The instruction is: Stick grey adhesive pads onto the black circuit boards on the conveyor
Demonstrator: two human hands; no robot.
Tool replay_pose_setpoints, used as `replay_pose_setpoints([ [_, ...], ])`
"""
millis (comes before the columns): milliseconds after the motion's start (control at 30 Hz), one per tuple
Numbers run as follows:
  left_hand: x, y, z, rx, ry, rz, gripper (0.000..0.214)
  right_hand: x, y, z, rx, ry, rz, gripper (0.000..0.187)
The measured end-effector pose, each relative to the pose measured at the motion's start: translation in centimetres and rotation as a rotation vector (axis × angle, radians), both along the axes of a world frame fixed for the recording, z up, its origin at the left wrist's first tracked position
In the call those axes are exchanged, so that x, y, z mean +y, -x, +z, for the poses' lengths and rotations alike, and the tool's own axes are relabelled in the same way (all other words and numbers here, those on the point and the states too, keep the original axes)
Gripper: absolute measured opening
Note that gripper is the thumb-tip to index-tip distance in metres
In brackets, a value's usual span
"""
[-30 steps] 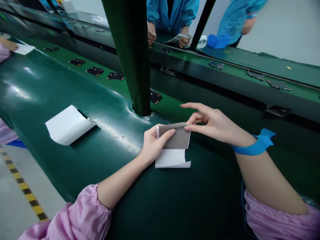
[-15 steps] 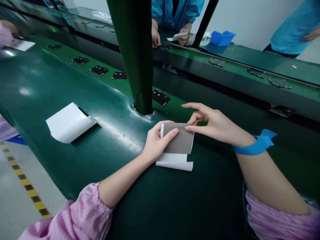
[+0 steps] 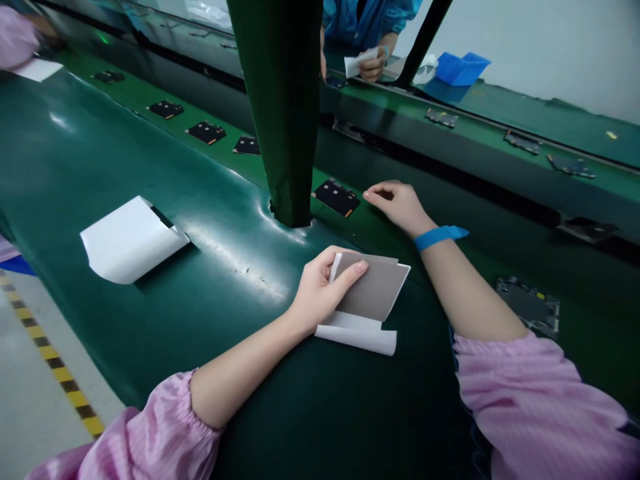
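My left hand (image 3: 320,290) grips a grey pad sheet (image 3: 373,287) on white backing paper (image 3: 357,335), which curls at its lower edge over the dark green mat (image 3: 150,320). My right hand (image 3: 397,202), a blue strap on its wrist, reaches forward to the conveyor belt with fingers curled down beside a black circuit board (image 3: 336,197). Whether those fingers hold something small is hidden.
A green-wrapped post (image 3: 283,113) rises between the mat and the belt. Several black boards (image 3: 206,132) ride the belt to the left. A folded white sheet (image 3: 127,239) lies on the mat. Another board (image 3: 527,305) lies at right. A person in blue (image 3: 367,27) works opposite.
My right hand has left the grey sheet's top corner and moved forward to the belt beside the black board. The left hand still holds the sheet, now tilted slightly.
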State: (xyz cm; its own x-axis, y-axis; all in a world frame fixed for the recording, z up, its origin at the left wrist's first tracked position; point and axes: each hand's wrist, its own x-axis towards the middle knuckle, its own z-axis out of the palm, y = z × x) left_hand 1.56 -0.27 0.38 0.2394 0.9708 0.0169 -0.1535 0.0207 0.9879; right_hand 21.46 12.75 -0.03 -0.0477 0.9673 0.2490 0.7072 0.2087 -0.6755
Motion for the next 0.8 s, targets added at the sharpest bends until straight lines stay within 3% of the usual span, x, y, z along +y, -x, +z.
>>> replay_pose_setpoints([
  [233, -0.1, 0.0, 0.3, 0.02, 0.008, -0.002, 0.016, 1.9, -0.4, -0.2, -0.155, 0.115, 0.115, 0.029],
  [467, -0.1, 0.0, 0.3, 0.02, -0.018, -0.003, 0.011, 1.5, -1.8, -0.3, -0.213, 0.165, 0.153, 0.039],
  [667, -0.1, 0.1, 0.1, 0.02, -0.027, -0.01, 0.011, 0.2, -2.1, 0.0, -0.238, 0.168, 0.136, 0.033],
  [800, -0.1, 0.1, 0.0, 0.018, -0.022, -0.018, 0.012, -0.5, -2.5, -0.8, -0.271, 0.137, 0.077, 0.032],
])
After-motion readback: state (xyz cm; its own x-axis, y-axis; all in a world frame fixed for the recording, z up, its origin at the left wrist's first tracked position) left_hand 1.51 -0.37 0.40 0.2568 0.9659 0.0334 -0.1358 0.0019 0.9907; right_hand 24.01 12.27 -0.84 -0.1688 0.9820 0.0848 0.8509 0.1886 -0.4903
